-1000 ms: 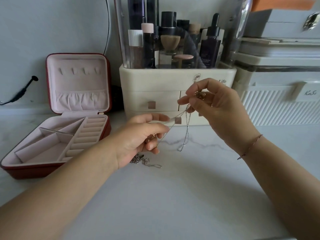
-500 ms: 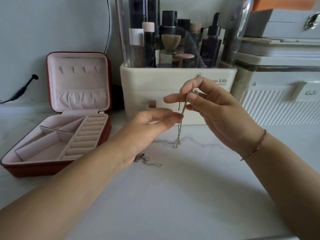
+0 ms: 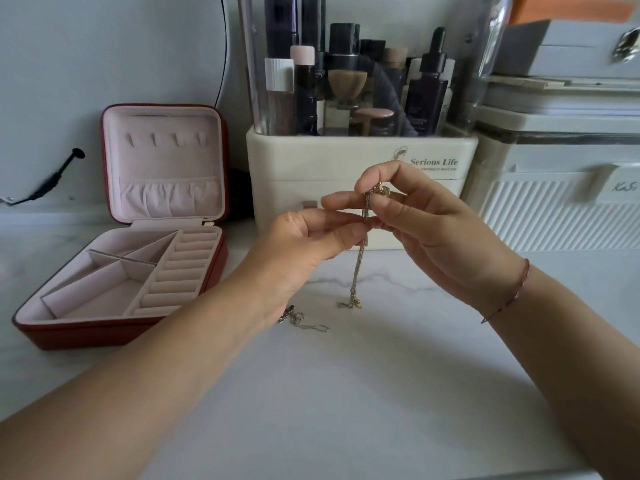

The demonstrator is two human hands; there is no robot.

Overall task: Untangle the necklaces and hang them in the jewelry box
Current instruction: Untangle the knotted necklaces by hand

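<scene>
A thin chain necklace point(image 3: 356, 271) hangs straight down from my right hand point(image 3: 426, 230), which pinches its top end and clasp between thumb and fingers. Its lower end touches the marble top. My left hand point(image 3: 304, 251) closes its thumb and forefinger on the same chain just below the right fingers. A second silver necklace point(image 3: 304, 322) lies bunched on the counter under my left wrist, partly hidden. The red jewelry box point(image 3: 131, 327) stands open at the left, pink inside, with small hooks point(image 3: 164, 139) in its upright lid.
A cream cosmetics organizer point(image 3: 346, 168) with bottles and small drawers stands right behind my hands. White storage cases point(image 3: 554, 188) are stacked at the right. A black cable point(image 3: 52, 178) runs along the wall at the far left. The white marble counter point(image 3: 346, 393) stretches toward me.
My left hand let go of the slanted chain, rose and moved right, and now pinches the chain under my right fingers. The necklace hangs straight down instead of stretched between both hands.
</scene>
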